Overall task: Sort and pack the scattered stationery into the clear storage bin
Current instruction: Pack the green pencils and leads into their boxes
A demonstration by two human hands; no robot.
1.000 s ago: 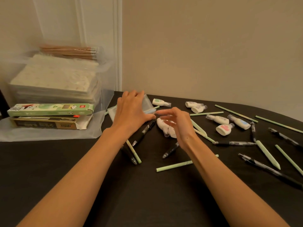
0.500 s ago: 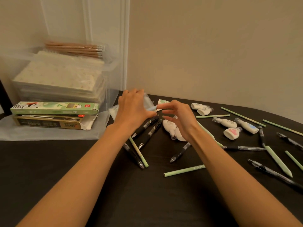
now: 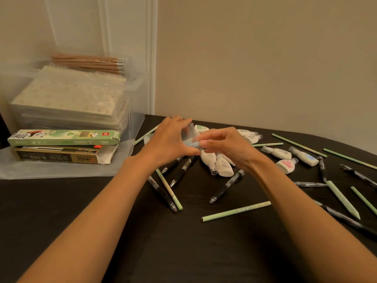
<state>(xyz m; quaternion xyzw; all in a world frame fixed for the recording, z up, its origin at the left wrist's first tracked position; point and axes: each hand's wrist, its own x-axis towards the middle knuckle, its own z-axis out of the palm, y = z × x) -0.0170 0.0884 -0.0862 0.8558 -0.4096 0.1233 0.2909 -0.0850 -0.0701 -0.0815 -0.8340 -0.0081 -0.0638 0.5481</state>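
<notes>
Currently both your hands meet over the black table (image 3: 183, 252), gripping one small clear packet (image 3: 190, 142) between them. Your left hand (image 3: 169, 139) curls over it from the top, thumb underneath; your right hand (image 3: 226, 147) pinches its right end between thumb and forefinger. Packet contents look pale blue-green, can't tell more. The clear storage bin (image 3: 134, 86) sits well left of your left hand, by the wall, with a pale stack inside and wooden pencils (image 3: 87, 63) at its far side. A green box (image 3: 63, 137) lies on a black box (image 3: 57, 156) just in front of the bin. Directly under your right hand are white correction tapes (image 3: 221, 166), touching each other. Under your left wrist, black pens (image 3: 184, 170) lie beside a green pencil (image 3: 169, 189). More pens, pencils and tapes lie scattered right of your right hand.
</notes>
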